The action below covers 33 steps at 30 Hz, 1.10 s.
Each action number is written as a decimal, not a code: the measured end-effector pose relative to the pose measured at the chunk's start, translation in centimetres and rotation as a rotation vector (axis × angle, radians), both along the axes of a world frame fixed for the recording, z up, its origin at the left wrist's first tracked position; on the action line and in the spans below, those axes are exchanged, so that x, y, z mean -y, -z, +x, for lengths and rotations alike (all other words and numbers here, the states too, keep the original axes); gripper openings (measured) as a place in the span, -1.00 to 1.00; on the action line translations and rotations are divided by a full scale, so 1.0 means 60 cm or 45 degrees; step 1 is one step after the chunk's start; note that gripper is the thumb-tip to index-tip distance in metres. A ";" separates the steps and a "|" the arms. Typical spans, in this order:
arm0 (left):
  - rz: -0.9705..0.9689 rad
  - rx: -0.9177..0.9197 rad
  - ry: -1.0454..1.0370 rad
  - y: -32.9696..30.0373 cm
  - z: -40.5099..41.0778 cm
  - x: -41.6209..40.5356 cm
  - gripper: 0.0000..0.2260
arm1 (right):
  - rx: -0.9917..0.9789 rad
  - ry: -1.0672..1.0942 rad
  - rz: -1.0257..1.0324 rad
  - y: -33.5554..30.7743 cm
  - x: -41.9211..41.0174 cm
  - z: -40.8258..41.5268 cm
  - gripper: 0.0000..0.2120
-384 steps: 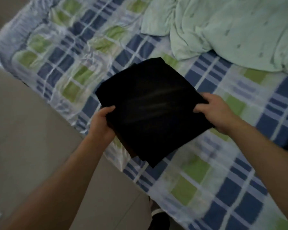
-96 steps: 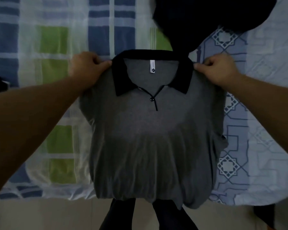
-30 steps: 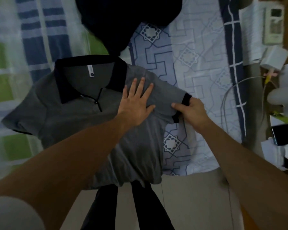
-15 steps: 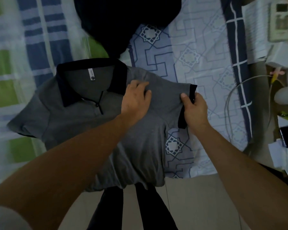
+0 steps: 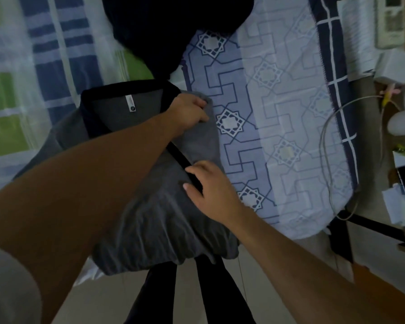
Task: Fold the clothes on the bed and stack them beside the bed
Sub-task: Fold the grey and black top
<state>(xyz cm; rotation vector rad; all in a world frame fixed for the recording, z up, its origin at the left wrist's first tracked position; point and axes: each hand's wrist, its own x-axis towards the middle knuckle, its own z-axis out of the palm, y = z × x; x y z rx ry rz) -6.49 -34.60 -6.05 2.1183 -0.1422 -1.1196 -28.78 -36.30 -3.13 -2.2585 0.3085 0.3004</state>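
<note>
My left hand (image 5: 189, 111) has its grip pinched on the folded shoulder edge of the grey polo shirt with black collar (image 5: 164, 206). My right hand (image 5: 208, 185) lies spread on the folded-in black sleeve cuff. The shirt lies on the bed (image 5: 278, 113), hem over its near edge; a dark garment (image 5: 173, 26) lies beyond the collar.

Patterned sheet (image 5: 278, 118) lies bare between shirt (image 5: 154, 225) and cable (image 5: 325, 136).

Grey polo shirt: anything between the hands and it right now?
Nothing visible. The left hand grips the fabric at the folded shoulder of the grey polo shirt, and the right hand rests on the folded-over sleeve's black cuff. Both are in direct contact.
</note>
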 end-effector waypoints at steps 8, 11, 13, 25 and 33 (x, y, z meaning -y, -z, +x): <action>-0.182 0.209 -0.226 0.012 -0.036 -0.048 -0.66 | -0.032 -0.225 -0.329 0.019 0.013 -0.046 -0.50; -0.246 0.440 -0.208 -0.015 -0.069 -0.092 -0.65 | -0.093 -0.272 -0.386 0.009 0.008 -0.043 -0.46; -0.264 0.586 -0.244 -0.031 -0.089 -0.139 -0.68 | -0.101 -0.224 -0.379 -0.001 0.001 -0.032 -0.47; 0.456 0.735 -0.700 -0.057 -0.018 -0.602 -0.52 | 0.015 -0.150 -0.005 -0.041 -0.199 0.191 -0.75; 0.292 0.073 -0.480 -0.016 0.036 -0.735 -0.62 | -0.134 -0.284 0.013 -0.007 -0.334 0.344 -0.66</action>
